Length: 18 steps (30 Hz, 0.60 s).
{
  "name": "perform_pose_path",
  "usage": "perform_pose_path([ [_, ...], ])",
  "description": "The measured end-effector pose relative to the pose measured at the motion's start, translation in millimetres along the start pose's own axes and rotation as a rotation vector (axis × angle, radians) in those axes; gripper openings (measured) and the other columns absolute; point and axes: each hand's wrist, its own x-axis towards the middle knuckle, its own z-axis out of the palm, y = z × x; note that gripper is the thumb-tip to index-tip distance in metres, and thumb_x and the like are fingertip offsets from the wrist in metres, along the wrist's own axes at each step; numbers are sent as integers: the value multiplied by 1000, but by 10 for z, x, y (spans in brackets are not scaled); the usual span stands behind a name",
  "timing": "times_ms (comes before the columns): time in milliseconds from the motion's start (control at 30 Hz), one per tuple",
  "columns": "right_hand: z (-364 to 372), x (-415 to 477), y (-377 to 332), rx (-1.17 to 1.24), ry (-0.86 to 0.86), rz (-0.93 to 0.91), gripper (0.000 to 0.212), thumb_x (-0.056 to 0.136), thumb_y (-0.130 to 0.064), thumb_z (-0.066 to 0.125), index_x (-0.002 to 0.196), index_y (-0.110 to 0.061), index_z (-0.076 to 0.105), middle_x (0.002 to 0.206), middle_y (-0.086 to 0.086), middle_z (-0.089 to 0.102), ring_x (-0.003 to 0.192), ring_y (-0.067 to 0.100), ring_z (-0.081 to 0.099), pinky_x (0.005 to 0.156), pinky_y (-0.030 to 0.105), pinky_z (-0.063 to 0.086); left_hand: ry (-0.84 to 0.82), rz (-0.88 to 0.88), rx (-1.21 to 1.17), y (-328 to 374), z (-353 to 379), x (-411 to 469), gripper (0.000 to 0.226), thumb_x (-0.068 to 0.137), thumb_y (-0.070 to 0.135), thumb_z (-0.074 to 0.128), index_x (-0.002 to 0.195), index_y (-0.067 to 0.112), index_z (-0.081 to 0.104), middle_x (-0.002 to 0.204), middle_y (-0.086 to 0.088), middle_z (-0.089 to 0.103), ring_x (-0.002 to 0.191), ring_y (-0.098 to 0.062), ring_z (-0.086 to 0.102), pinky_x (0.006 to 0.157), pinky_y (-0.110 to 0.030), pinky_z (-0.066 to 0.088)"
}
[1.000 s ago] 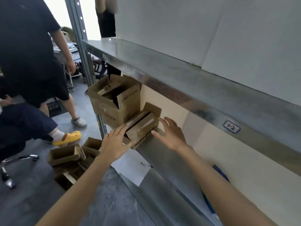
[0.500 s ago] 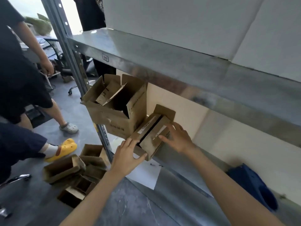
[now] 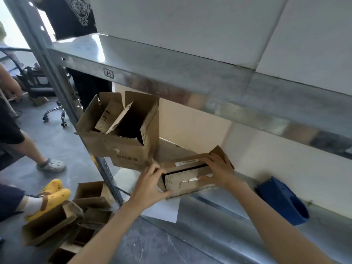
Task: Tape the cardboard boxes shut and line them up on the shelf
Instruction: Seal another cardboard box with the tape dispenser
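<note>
Both hands are closed on the small cardboard box (image 3: 187, 176): the left hand (image 3: 150, 184) wraps its near end, thumb over the top corner, and the right hand (image 3: 217, 172) lies across its far end, fingers pressing the top flaps down. A dark slit between the two flaps shows they have not met, and one end flap beyond the right hand stands up.

A second ago both hands were open, reaching toward this box as it lay tilted against the large open carton (image 3: 122, 134); half a second ago they were just making contact. Now the box sits squarer on the lower shelf (image 3: 219, 208), clear of the carton, which stands just past the left hand with its flaps raised. So the box is secured and being folded shut, but I see no tape on the seam and no tape roll in view, so the taping step seems not yet begun.

Beyond the right wrist a blue plastic bin (image 3: 282, 201) lies on the shelf. Below the left forearm, more open boxes (image 3: 62, 218) are piled on the floor.
</note>
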Motion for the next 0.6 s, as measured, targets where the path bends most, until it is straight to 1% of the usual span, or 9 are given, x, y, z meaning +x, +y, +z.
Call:
perform_pose_path([
  [67, -1, -89, 96, 1, 12, 8, 106, 57, -100, 19, 141, -39, 40, 153, -11, 33, 144, 17, 24, 119, 53, 3, -24, 28, -21, 39, 21, 92, 70, 66, 61, 74, 118, 17, 60, 116, 6, 42, 105, -12, 49, 85, -26, 44],
  [100, -15, -140, 139, 0, 8, 17, 108, 56, -100, 18, 142, -39, 40, 153, -10, 33, 144, 16, 25, 119, 53, 4, -30, 44, -28, 55, 41, 144, 67, 67, 55, 80, 118, 16, 59, 118, 6, 41, 106, -12, 49, 87, -26, 45],
  [200, -98, -292, 216, 14, 3, 25, 101, 61, -94, 27, 144, -37, 38, 153, -8, 34, 144, 16, 24, 120, 50, 1, -35, 72, -57, 100, 92, 302, 66, 67, 48, 84, 118, 16, 58, 126, 6, 39, 111, -10, 49, 92, -29, 48],
  [233, -123, -334, 234, 14, 2, 34, 96, 64, -90, 32, 144, -37, 38, 153, -8, 34, 144, 16, 23, 120, 49, -1, -43, 73, -69, 107, 105, 355, 64, 68, 45, 85, 118, 17, 59, 129, 7, 39, 113, -10, 49, 93, -30, 47],
  [300, -143, -391, 288, -4, -9, 78, 78, 78, -76, 48, 144, -35, 39, 154, -9, 31, 146, 15, 18, 119, 48, -5, -60, 83, -82, 115, 127, 461, 59, 68, 39, 87, 117, 19, 59, 133, 8, 37, 117, -11, 49, 97, -30, 47],
  [367, -130, -433, 358, -33, -12, 119, 68, 87, -62, 55, 146, -34, 38, 156, -10, 28, 147, 13, 14, 120, 47, -6, -77, 105, -85, 111, 155, 569, 55, 69, 34, 87, 115, 21, 60, 138, 7, 36, 122, -13, 49, 100, -30, 45],
  [433, -117, -469, 430, -43, -9, 146, 69, 88, -57, 58, 148, -32, 35, 157, -9, 26, 147, 13, 14, 121, 44, -4, -98, 116, -77, 117, 181, 660, 57, 70, 32, 86, 120, 21, 61, 145, 5, 35, 128, -15, 47, 104, -26, 42],
  [500, -114, -505, 479, -44, 5, 160, 71, 89, -52, 61, 150, -30, 32, 156, -6, 27, 146, 15, 17, 120, 38, 1, -111, 133, -71, 130, 215, 737, 61, 69, 34, 86, 123, 20, 61, 148, 3, 35, 131, -15, 45, 106, -23, 39],
  [600, -78, -575, 553, -37, 44, 167, 70, 88, -46, 65, 149, -26, 36, 151, -2, 34, 142, 20, 26, 118, 34, 13, -134, 166, -74, 188, 255, 809, 61, 66, 36, 88, 119, 20, 62, 149, 3, 36, 130, -16, 46, 105, -30, 45],
])
